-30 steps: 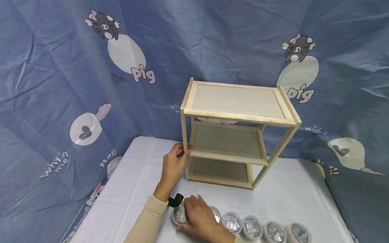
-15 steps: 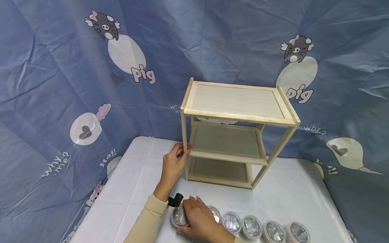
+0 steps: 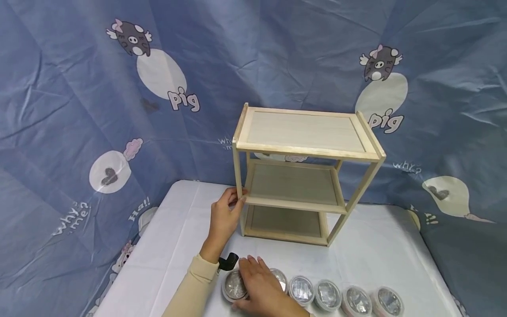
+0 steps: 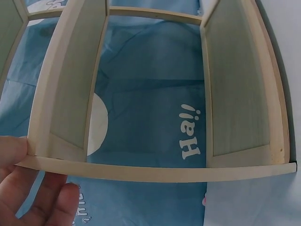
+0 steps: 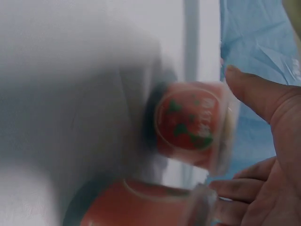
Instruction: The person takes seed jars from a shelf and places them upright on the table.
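A three-tier wooden shelf rack [image 3: 305,132] stands on the white cloth. My left hand [image 3: 225,215] pinches its front left post at the middle shelf; in the left wrist view the thumb [image 4: 11,149] lies on one side of the wood, with fingers behind. My right hand [image 3: 259,286] is spread at the leftmost lidded tub [image 3: 233,285], covering its right edge. The right wrist view shows that tub's red label [image 5: 188,125], with the thumb [image 5: 249,89] off one side of the lid and straight fingers [image 5: 240,188] at the other. A second tub [image 3: 280,278] is partly hidden behind the hand.
Several more foil-topped tubs [image 3: 328,295] run in a row to the right along the near side of the white tablecloth [image 3: 380,251]. A blue curtain [image 3: 214,57] with pig prints hangs right behind the rack. A black strap mount [image 3: 229,261] sits on the left wrist.
The right fingers have straightened and drawn slightly off the leftmost tub, so more of its lid shows. The left hand keeps its place on the post. The head view has shifted slightly.
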Motion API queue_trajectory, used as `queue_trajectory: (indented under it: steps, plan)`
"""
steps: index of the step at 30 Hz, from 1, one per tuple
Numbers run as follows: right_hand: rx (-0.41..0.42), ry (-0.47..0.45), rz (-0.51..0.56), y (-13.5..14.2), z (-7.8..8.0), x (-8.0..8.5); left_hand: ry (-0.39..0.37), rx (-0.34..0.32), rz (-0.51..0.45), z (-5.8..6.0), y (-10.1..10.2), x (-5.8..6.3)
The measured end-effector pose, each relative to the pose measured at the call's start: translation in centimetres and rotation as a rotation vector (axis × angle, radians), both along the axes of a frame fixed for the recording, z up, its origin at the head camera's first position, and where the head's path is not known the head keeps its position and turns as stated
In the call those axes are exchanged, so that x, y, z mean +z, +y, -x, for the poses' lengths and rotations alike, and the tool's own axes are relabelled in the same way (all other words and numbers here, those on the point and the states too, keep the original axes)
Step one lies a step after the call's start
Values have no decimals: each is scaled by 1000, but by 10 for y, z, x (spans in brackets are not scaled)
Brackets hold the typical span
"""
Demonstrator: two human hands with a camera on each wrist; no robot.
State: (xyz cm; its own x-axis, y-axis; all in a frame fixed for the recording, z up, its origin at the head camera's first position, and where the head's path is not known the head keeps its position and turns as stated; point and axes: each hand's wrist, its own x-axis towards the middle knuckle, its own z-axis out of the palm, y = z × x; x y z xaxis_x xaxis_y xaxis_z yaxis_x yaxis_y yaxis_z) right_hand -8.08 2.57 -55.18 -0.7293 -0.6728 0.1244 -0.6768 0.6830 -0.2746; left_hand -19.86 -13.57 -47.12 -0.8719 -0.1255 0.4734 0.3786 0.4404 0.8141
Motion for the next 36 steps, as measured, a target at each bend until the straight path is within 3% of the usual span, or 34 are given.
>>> queue_trajectory:
  steps: [6,11,19,22,26,33,36]
  plan:
    - [-59,20,96,20,-1,13,33,-5,-4,2,-2,3]
    - [-121,-22,169,38,-8,24,22,9,2,4,-7,3]
    - [-157,176,265,67,-23,35,-24,56,29,-7,-14,8]
    - [-180,207,280,80,-28,39,-56,51,101,-21,-15,10]
    - [-235,229,258,99,-31,44,-67,53,241,-48,-18,14]
    - [-344,239,186,131,-41,49,108,23,473,-102,-26,5]
    - [-385,239,174,143,-43,49,156,6,530,-117,-26,1]
